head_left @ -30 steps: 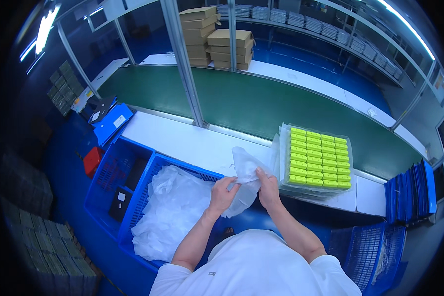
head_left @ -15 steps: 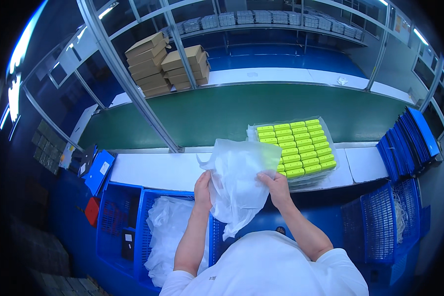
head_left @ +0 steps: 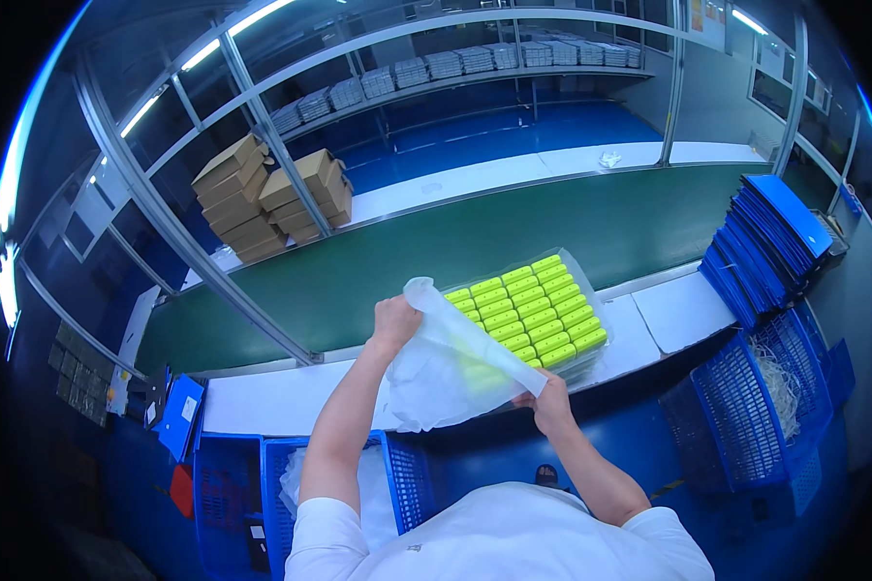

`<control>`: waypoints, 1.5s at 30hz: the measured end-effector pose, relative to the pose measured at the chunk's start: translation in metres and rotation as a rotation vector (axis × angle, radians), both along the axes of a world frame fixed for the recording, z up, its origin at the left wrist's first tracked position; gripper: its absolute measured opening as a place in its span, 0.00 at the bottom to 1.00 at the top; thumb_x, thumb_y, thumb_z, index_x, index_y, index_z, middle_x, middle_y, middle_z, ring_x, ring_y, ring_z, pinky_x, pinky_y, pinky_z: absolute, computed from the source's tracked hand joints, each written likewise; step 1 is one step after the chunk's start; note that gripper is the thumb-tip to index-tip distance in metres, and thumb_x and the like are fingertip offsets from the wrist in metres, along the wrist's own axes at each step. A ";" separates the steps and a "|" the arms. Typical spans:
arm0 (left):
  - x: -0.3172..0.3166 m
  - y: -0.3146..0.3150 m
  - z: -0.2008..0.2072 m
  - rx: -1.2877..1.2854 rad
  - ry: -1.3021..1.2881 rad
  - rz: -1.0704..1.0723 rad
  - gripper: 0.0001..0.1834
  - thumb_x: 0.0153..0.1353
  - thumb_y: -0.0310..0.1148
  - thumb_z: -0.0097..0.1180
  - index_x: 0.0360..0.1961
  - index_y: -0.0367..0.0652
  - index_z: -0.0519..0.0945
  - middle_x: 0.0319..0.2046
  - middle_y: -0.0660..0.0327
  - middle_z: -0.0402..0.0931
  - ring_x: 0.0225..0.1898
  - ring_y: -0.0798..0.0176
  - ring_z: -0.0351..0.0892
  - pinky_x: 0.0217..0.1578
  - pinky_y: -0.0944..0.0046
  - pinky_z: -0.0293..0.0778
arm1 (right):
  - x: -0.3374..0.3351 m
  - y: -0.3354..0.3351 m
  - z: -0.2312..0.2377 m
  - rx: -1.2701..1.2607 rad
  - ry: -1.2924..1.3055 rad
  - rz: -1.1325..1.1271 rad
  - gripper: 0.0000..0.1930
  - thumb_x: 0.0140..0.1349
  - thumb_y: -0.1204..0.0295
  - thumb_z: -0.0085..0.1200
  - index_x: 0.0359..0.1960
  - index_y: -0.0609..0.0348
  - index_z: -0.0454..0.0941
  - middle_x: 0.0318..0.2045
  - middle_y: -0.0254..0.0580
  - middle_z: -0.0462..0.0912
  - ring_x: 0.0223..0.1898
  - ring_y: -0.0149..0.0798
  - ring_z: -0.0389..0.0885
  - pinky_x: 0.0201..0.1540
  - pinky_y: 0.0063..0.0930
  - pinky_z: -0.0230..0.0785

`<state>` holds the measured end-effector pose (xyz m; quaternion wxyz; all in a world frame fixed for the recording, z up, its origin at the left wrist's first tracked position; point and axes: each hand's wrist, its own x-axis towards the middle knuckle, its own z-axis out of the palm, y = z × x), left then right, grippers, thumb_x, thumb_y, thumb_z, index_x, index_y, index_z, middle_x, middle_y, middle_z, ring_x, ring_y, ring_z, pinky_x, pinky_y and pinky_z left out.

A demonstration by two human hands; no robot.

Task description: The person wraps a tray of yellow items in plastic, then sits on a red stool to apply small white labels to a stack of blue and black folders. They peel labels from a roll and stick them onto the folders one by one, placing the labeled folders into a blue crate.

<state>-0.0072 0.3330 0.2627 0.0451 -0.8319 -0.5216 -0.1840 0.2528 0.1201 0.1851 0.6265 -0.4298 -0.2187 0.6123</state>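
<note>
A thin, translucent white plastic bag or sheet [head_left: 436, 373] is stretched between my two hands. My left hand [head_left: 397, 321] grips its upper left corner, and my right hand [head_left: 550, 401] pinches its lower right corner. The sheet hangs over the near left part of a clear tray [head_left: 591, 363] that holds rows of bright yellow-green oblong pieces [head_left: 533, 310]. Some of these pieces show faintly through the film. The tray rests on the white bench top, partly over the green surface behind it.
Blue crates stand below the bench, one with white film [head_left: 373, 484], another with pale strips [head_left: 777, 387]. Blue folders [head_left: 765, 247] are stacked at the right, with more blue boards [head_left: 178, 416] at the left. Cardboard boxes [head_left: 305, 194] and metal posts [head_left: 155, 213] rise beyond the green surface [head_left: 378, 261].
My left hand has risen and drawn the sheet's corner up and away, while my right hand has lowered. The sheet is now pulled taut along a diagonal. The whole view has turned.
</note>
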 end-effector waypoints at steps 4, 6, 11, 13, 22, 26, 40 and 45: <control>0.081 0.023 0.038 -0.232 -0.221 0.018 0.28 0.62 0.52 0.56 0.52 0.39 0.78 0.35 0.48 0.83 0.36 0.50 0.84 0.43 0.52 0.77 | 0.012 0.002 -0.011 -0.035 0.150 -0.082 0.10 0.68 0.68 0.55 0.43 0.63 0.80 0.28 0.39 0.83 0.25 0.33 0.84 0.28 0.27 0.77; 0.101 0.016 0.055 -0.599 -0.566 0.083 0.38 0.60 0.57 0.59 0.60 0.35 0.73 0.44 0.46 0.82 0.43 0.51 0.84 0.49 0.54 0.76 | 0.022 0.003 -0.016 0.011 0.181 -0.119 0.10 0.68 0.68 0.55 0.43 0.63 0.80 0.29 0.39 0.83 0.26 0.33 0.84 0.28 0.27 0.77; 0.061 0.004 0.013 -0.656 -0.188 0.012 0.39 0.53 0.47 0.69 0.58 0.28 0.73 0.48 0.45 0.80 0.49 0.53 0.81 0.51 0.59 0.75 | 0.060 0.010 -0.036 0.053 0.163 -0.217 0.11 0.68 0.69 0.56 0.45 0.63 0.79 0.31 0.40 0.84 0.25 0.34 0.84 0.29 0.28 0.78; 0.034 0.007 -0.005 -0.648 -0.257 0.055 0.31 0.54 0.43 0.68 0.52 0.30 0.76 0.43 0.49 0.82 0.43 0.56 0.81 0.47 0.60 0.76 | 0.062 0.010 -0.025 0.004 0.178 -0.224 0.11 0.68 0.69 0.56 0.46 0.63 0.78 0.31 0.40 0.85 0.24 0.33 0.84 0.29 0.28 0.79; 0.033 0.017 0.005 -0.625 -0.593 -0.039 0.14 0.62 0.41 0.65 0.35 0.39 0.80 0.28 0.64 0.81 0.27 0.67 0.79 0.31 0.67 0.74 | 0.091 0.002 -0.041 -0.060 0.185 -0.195 0.10 0.67 0.70 0.55 0.46 0.62 0.78 0.30 0.40 0.85 0.22 0.33 0.84 0.27 0.27 0.79; 0.054 0.031 0.018 -0.028 0.047 -0.037 0.24 0.60 0.53 0.63 0.40 0.41 0.81 0.26 0.57 0.81 0.28 0.54 0.81 0.34 0.57 0.76 | 0.091 0.001 -0.039 -0.106 0.216 -0.215 0.11 0.66 0.69 0.56 0.45 0.61 0.78 0.29 0.40 0.84 0.21 0.34 0.84 0.26 0.27 0.79; 0.124 -0.082 -0.040 0.029 0.039 -0.341 0.39 0.60 0.56 0.59 0.62 0.35 0.70 0.63 0.42 0.65 0.68 0.40 0.61 0.69 0.41 0.52 | 0.074 0.017 -0.041 -0.129 0.304 -0.275 0.10 0.67 0.67 0.55 0.42 0.63 0.77 0.28 0.43 0.84 0.23 0.35 0.84 0.27 0.29 0.78; 0.118 -0.079 -0.068 -0.180 0.171 -0.268 0.49 0.58 0.69 0.51 0.66 0.37 0.68 0.69 0.40 0.59 0.72 0.38 0.52 0.71 0.37 0.46 | 0.084 -0.005 -0.022 -0.197 0.190 -0.054 0.11 0.68 0.66 0.55 0.41 0.64 0.78 0.32 0.47 0.86 0.23 0.34 0.84 0.29 0.27 0.77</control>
